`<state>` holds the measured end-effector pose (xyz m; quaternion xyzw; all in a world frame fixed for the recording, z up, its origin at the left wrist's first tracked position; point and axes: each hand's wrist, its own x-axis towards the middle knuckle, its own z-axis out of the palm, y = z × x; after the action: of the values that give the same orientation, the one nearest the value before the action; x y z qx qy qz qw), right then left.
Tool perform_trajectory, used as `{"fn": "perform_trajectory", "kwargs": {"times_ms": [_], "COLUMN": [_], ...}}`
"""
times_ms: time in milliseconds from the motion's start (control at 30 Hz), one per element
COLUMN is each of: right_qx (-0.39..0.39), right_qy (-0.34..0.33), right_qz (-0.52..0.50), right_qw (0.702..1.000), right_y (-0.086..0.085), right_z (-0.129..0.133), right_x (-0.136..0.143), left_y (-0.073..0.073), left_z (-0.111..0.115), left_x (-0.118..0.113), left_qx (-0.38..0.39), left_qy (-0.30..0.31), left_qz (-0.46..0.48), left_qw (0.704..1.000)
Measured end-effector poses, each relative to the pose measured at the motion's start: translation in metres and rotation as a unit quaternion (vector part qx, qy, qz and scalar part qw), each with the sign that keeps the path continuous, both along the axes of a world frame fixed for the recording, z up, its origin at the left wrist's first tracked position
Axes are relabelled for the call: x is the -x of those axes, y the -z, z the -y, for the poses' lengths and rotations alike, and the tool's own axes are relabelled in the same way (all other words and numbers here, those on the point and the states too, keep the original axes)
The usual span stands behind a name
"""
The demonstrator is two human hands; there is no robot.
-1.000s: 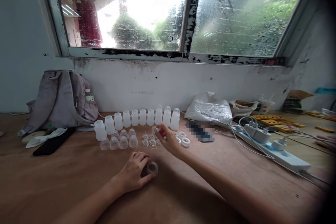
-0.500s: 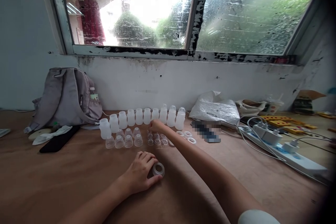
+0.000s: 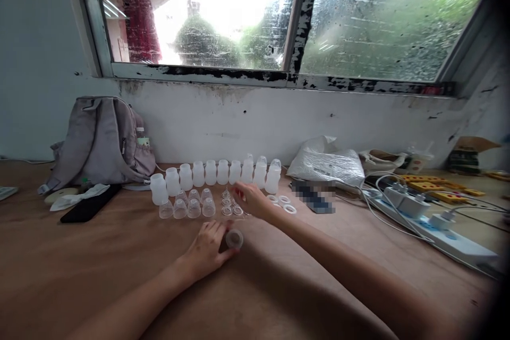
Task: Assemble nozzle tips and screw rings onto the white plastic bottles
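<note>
My left hand [image 3: 205, 247] rests low over the table, fingers curled around a translucent baby bottle [image 3: 235, 239]. The bottle is seen from above with its round mouth showing. Farther out, my right hand [image 3: 251, 197] is over a group of clear bottle nipples [image 3: 227, 203], its fingertips pinched together. Whatever they hold is too small to make out. Part of the nipple group is hidden behind this hand. White collar rings [image 3: 289, 209] lie to its right. Clear dome caps [image 3: 194, 208] stand in two rows to the left of the nipples.
Behind, a row of frosted bottles [image 3: 185, 176] stands before the wall, with domed tops on the right-hand ones [image 3: 273, 176]. A backpack [image 3: 99, 141] and black phone-like slab [image 3: 91, 204] are left. A silver bag [image 3: 326, 162], blurred-out object [image 3: 314, 196] and power strip [image 3: 450, 239] are right.
My right hand has shifted slightly right and toward me over the nipples. My left hand and the bottle appear slightly higher and further left, while the whole view has moved a little.
</note>
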<state>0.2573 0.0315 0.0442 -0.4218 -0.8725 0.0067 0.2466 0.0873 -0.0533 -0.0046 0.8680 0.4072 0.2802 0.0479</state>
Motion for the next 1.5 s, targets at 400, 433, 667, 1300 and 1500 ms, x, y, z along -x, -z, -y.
{"fn": "perform_trajectory", "kwargs": {"times_ms": [400, 433, 667, 1300, 1500], "right_qx": [-0.001, -0.006, -0.04, -0.052, -0.048], "right_qy": [-0.084, -0.062, 0.073, 0.16, 0.211], "right_qz": [0.009, 0.016, 0.091, 0.065, 0.056], "right_qw": [0.996, 0.998, 0.992, 0.984, 0.975], "right_y": [0.045, 0.045, 0.038, 0.035, -0.001], "right_z": [0.073, 0.068, 0.044, 0.041, -0.011], "right_x": [-0.038, -0.042, -0.071, -0.069, -0.051], "left_y": [0.018, 0.017, 0.009, 0.009, 0.008], "left_z": [-0.008, -0.007, -0.002, -0.002, -0.002], "left_x": [0.004, 0.004, 0.004, 0.004, 0.005], "left_qx": [0.046, 0.049, 0.045, 0.043, 0.037], "left_qy": [0.03, 0.031, 0.031, 0.036, 0.039], "left_qz": [-0.04, -0.046, -0.071, -0.083, -0.068], "left_qw": [0.998, 0.997, 0.996, 0.995, 0.996]}}
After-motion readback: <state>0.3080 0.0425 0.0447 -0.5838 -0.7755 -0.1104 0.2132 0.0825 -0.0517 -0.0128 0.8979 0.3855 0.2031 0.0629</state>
